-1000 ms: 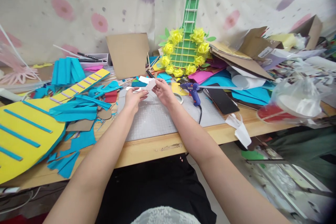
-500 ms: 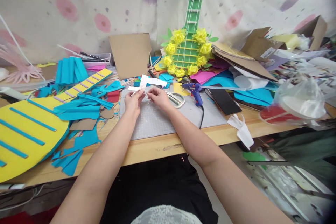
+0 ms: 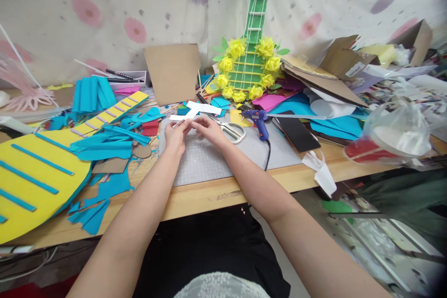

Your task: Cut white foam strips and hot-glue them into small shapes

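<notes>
My left hand (image 3: 176, 137) is closed in a pinch on a white paper strip (image 3: 193, 111) that sticks up past the fingertips. Against it, my right hand (image 3: 208, 132) has its fingers pressed together at the strip's lower end, partly hiding it. Other white strips (image 3: 209, 108) lie just behind the hands. Scissors with pale handles (image 3: 234, 133) rest on the grey cutting mat (image 3: 199, 163), beside my right hand. Farther right, a blue glue gun (image 3: 258, 122) with a glue stick in its back lies on the mat.
A green paper guitar with yellow flowers (image 3: 247, 67) leans at the back. At the left lies a yellow guitar shape (image 3: 38, 167) near blue paper scraps (image 3: 111, 149). A phone (image 3: 298, 131), a bagged red-and-clear cup (image 3: 380, 142) and cardboard (image 3: 328, 81) are on the right.
My right hand has moved left, so its fingertips now meet those of my left hand. The held white strip has tipped over to the right.
</notes>
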A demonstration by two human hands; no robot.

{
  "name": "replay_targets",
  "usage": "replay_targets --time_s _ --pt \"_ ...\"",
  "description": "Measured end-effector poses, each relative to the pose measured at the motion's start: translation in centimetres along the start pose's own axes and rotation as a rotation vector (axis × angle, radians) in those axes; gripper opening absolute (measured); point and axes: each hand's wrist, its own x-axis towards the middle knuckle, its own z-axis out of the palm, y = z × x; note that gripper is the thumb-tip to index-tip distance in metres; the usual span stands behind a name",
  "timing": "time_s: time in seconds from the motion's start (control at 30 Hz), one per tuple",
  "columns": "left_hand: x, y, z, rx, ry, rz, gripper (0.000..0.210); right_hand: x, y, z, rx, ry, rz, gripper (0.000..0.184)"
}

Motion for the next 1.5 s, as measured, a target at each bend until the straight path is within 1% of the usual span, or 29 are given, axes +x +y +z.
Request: replay_targets --time_s 0.07,0.13,0.23,0.33,0.43,0.6,0.77,0.9,1.07,1.23,1.4,1.5 --pt "-0.2 0.0 0.0 0.044 -0.035 0.015 0.045 0.3 -0.3 -0.1 0.190 0.020 0.063 0.027" --pt "-0.4 -0.2 0.0 0.090 -0.065 0.037 0.045 0.5 -0.5 -0.2 0.347 0.048 0.101 0.029" --pt "-0.7 -0.3 0.1 0.134 -0.061 0.050 0.044 0.7 -0.7 -0.5 0.461 0.126 0.125 0.028" --pt "-0.7 -0.3 0.2 0.171 -0.047 0.023 0.045 0.6 -0.8 -0.5 0.452 0.187 0.127 0.027" --pt "-0.6 -0.1 0.2 0.203 -0.044 -0.005 0.047 0.3 -1.0 -0.3 0.423 0.220 0.112 0.024" --pt "-0.6 0.1 0.2 0.228 -0.041 -0.024 0.047 0.0 -1.4 -0.2 0.432 0.226 0.113 0.020" --pt "-0.9 0.4 0.3 0.224 -0.044 -0.042 0.047 0.1 -1.3 -0.3 0.477 0.204 0.137 0.019" --pt "-1.1 0.6 0.4 0.218 -0.072 -0.079 0.047 0.2 -1.0 -0.3 0.509 0.173 0.140 0.018" --pt "-1.0 0.6 0.4 0.200 -0.091 -0.086 0.043 0.0 -1.2 -0.3 0.504 0.173 0.165 0.018" --pt "-0.9 0.5 0.2 0.151 -0.186 -0.113 0.033 -0.2 -1.6 -0.3 0.500 0.187 0.183 0.018" --pt "-0.8 0.6 0.1 0.177 -0.192 -0.109 0.028 -0.1 -1.6 -0.3 0.505 0.195 0.180 0.018" --pt "-0.7 0.7 0.0 0.193 -0.219 -0.130 0.027 0.0 -1.5 -0.5 0.500 0.198 0.176 0.018"
